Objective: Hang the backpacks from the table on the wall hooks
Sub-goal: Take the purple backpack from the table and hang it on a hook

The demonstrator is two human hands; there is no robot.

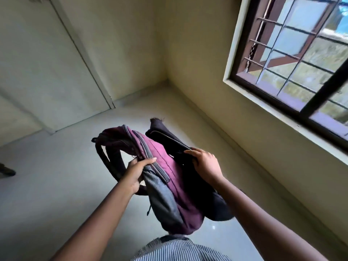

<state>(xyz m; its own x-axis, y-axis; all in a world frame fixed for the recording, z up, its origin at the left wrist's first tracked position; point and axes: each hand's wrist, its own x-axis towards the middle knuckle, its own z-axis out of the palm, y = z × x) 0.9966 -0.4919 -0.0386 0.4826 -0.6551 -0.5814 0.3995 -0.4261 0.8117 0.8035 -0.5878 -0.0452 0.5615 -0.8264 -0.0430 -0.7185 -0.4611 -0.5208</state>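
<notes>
A purple and grey backpack (165,178) with dark straps hangs in the air in front of me, above the floor. My left hand (138,173) grips its grey side near the zip, thumb on top. My right hand (204,164) holds the dark back panel on the other side, fingers curled over its edge. The black shoulder straps (109,162) loop out to the left. No wall hooks and no table are in view.
A pale tiled floor (56,185) spreads below. A white door (47,72) stands at the back left, the room's corner is straight ahead, and a barred window (293,59) is set in the right wall. A dark object (6,170) lies at the left edge.
</notes>
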